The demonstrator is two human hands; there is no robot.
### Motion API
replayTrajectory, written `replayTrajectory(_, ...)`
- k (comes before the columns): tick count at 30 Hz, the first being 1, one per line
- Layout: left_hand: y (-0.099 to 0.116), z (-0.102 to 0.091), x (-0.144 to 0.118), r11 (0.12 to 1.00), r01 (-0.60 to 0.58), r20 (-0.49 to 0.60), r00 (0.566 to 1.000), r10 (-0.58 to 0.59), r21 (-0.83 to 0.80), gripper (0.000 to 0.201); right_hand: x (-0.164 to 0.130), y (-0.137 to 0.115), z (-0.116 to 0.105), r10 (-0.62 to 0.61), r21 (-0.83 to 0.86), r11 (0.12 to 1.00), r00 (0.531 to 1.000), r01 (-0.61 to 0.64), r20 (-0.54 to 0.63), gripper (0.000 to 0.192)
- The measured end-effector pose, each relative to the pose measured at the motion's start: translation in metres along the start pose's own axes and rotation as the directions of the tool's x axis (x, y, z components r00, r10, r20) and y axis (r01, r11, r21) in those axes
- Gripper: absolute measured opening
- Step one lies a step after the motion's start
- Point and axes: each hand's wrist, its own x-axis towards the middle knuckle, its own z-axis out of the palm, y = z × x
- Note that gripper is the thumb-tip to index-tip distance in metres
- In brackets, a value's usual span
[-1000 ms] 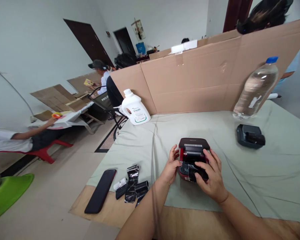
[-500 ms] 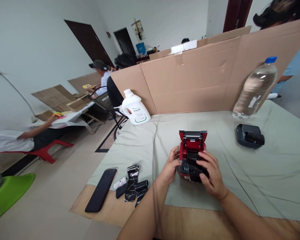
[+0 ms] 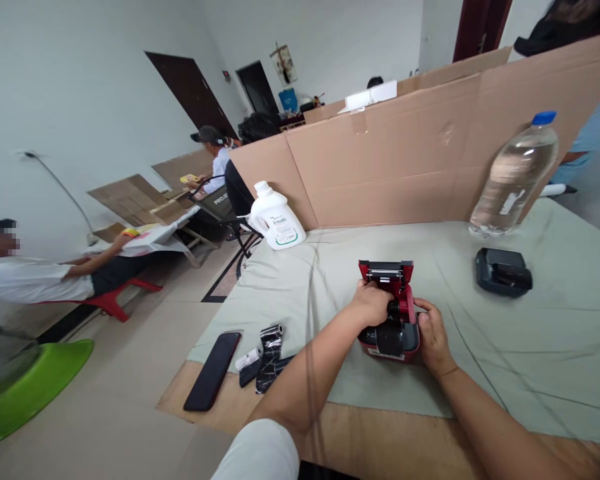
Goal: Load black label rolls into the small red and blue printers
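A small red and black printer (image 3: 397, 341) sits on the grey-green cloth with its lid (image 3: 386, 272) standing open. My left hand (image 3: 373, 303) reaches into the open compartment from the left, fingers curled down on a black roll (image 3: 394, 311) inside it. My right hand (image 3: 431, 333) grips the printer's right side, thumb against the red casing. The inside of the compartment is partly hidden by my left hand.
A black phone (image 3: 213, 370), loose black ribbon rolls (image 3: 269, 347) and a small white roll (image 3: 247, 361) lie at the near left. A white jug (image 3: 276, 218), a water bottle (image 3: 513, 177) and a black device (image 3: 503, 272) stand before the cardboard wall (image 3: 405, 153). Other people sit at left.
The printer's lid swung up and open. My left hand moved from the printer's left side into the compartment. My right hand slid off the front to the right side.
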Motion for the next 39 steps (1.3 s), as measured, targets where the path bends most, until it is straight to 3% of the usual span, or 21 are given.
replayTrajectory(4,-0.001,0.006,0.006,0.992,0.012,0.036,0.999,-0.016,0.123,0.016,0.002,0.003,-0.001,0.037,-0.048,0.998,0.999,-0.037,0.001,0.044)
replayTrajectory(8,-0.002,-0.003,-0.004,0.988,-0.043,0.053,0.998,0.036,0.145,0.033,0.003,0.01,0.0,0.064,-0.061,0.996,0.998,-0.064,0.01,0.042)
replayTrajectory(11,-0.01,-0.018,-0.022,0.985,-0.088,0.013,0.996,0.091,-0.15,0.043,0.004,0.013,0.0,0.087,-0.07,0.994,0.996,-0.084,0.029,0.041)
replayTrajectory(14,-0.03,-0.041,-0.053,0.818,-0.06,-0.008,0.998,0.068,-0.572,0.045,0.005,0.012,0.001,0.127,-0.082,0.989,0.991,-0.124,0.034,0.043)
replayTrajectory(16,-0.051,-0.063,-0.078,0.725,0.056,0.066,0.998,-0.014,-0.686,0.046,0.005,0.008,0.001,0.15,-0.082,0.986,0.988,-0.147,0.029,0.045)
replayTrajectory(18,-0.079,-0.088,-0.104,0.725,0.209,0.151,0.978,-0.145,-0.656,0.046,0.006,0.005,0.001,0.159,-0.075,0.985,0.987,-0.157,0.023,0.047)
replayTrajectory(21,-0.128,-0.122,-0.145,0.805,0.367,0.085,0.924,-0.372,-0.467,0.037,0.006,0.001,0.002,0.164,-0.074,0.984,0.986,-0.162,0.017,0.048)
replayTrajectory(25,-0.189,-0.146,-0.193,0.775,0.614,-0.037,0.78,-0.625,-0.149,0.038,0.006,-0.001,0.002,0.169,-0.068,0.983,0.986,-0.168,0.013,0.05)
replayTrajectory(28,-0.215,-0.144,-0.212,0.748,0.664,-0.056,0.746,-0.663,-0.011,0.037,0.006,-0.001,0.002,0.183,-0.065,0.981,0.983,-0.181,0.02,0.05)
replayTrajectory(31,-0.22,-0.128,-0.214,0.745,0.66,-0.091,0.751,-0.654,0.097,0.044,0.006,-0.001,0.002,0.203,-0.067,0.977,0.979,-0.201,0.025,0.051)
replayTrajectory(34,-0.214,-0.108,-0.204,0.769,0.613,-0.137,0.79,-0.598,0.181,0.055,0.006,-0.001,0.002,0.217,-0.052,0.975,0.975,-0.215,0.044,0.053)
replayTrajectory(39,-0.194,-0.076,-0.177,0.839,0.487,-0.082,0.872,-0.482,0.245,0.049,0.006,0.0,0.002,0.202,-0.045,0.979,0.979,-0.201,0.032,0.052)
